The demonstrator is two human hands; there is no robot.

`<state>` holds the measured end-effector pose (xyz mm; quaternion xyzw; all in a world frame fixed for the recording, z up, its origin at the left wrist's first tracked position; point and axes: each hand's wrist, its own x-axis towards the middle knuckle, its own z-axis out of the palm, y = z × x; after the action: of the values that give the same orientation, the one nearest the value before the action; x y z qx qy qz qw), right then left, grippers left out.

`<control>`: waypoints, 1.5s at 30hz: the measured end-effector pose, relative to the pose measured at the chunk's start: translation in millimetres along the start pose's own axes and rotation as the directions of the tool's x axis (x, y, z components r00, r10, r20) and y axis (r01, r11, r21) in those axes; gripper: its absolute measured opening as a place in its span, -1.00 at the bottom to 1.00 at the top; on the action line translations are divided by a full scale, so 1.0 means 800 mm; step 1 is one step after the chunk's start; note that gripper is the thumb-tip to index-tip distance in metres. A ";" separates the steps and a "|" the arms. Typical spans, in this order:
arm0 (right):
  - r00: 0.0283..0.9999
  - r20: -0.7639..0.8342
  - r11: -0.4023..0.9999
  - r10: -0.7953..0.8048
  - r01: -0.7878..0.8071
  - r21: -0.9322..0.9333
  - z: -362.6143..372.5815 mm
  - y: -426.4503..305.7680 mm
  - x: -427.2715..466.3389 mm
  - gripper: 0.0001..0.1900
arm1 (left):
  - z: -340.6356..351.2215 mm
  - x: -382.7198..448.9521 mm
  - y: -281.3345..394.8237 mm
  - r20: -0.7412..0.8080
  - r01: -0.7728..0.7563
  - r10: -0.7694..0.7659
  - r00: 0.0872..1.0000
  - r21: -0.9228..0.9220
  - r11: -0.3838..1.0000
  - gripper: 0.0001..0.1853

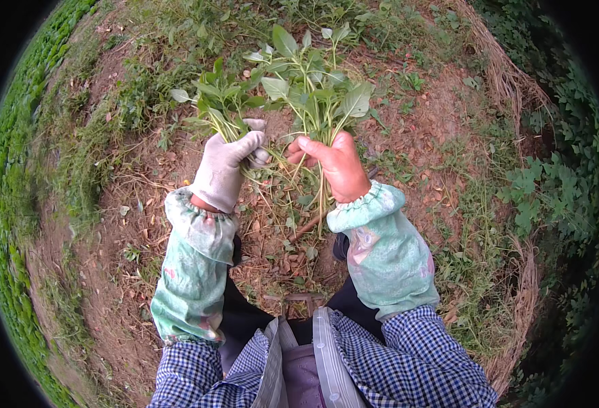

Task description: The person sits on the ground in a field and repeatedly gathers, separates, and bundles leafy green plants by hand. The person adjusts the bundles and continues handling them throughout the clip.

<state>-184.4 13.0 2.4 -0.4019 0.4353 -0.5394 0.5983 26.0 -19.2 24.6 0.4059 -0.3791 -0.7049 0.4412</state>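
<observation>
My left hand [230,166], in a pale knitted glove, is closed around a bunch of leafy green stems [221,97]. Bare and to the right of it, my right hand [332,158] grips a larger leafy bunch [314,94] between thumb and fingers. The long stems of that bunch hang below the fist towards the ground. Both bunches point their leaves away from me, and the two hands are apart at chest width. Green patterned sleeve covers reach from my wrists up the forearms.
Reddish soil [121,326] with dry leaves and cut stems lies between my feet. A brown stick [305,228] rests there, and part of a small frame [297,297] shows near my lap. Weeds grow ahead; dry stalks [516,301] and dark foliage line the right, a green crop row [9,204] the left.
</observation>
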 end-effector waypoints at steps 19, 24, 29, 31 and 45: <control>0.995 0.095 0.933 0.032 0.004 -0.359 0.020 0.013 -0.001 -0.84 | 0.006 0.007 -0.023 -0.017 -0.106 0.108 0.994 0.080 0.991 -0.74; 0.999 -0.035 0.987 0.041 -0.035 0.156 0.005 0.006 -0.001 -0.86 | -0.004 0.005 -0.012 -0.101 -0.061 0.058 0.993 -0.029 0.998 -0.61; 0.998 -0.006 0.847 0.065 -0.052 0.530 -0.015 -0.003 0.006 -0.74 | -0.003 0.005 -0.009 0.006 -0.127 0.129 0.992 -0.157 0.980 -0.54; 0.992 0.067 0.819 0.106 -0.125 0.560 -0.003 0.000 0.003 -0.74 | 0.001 0.002 -0.010 0.060 -0.108 0.125 0.990 -0.239 0.965 -0.51; 0.994 0.075 0.981 0.085 -0.097 0.167 0.048 0.027 -0.008 -0.88 | 0.025 0.002 -0.044 0.060 0.012 0.004 0.998 -0.249 0.968 -0.55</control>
<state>-141.7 21.7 -6.5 -0.3471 0.3852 -0.5328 0.6688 -4.2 -6.0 0.3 0.3266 -0.2999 -0.7598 0.4755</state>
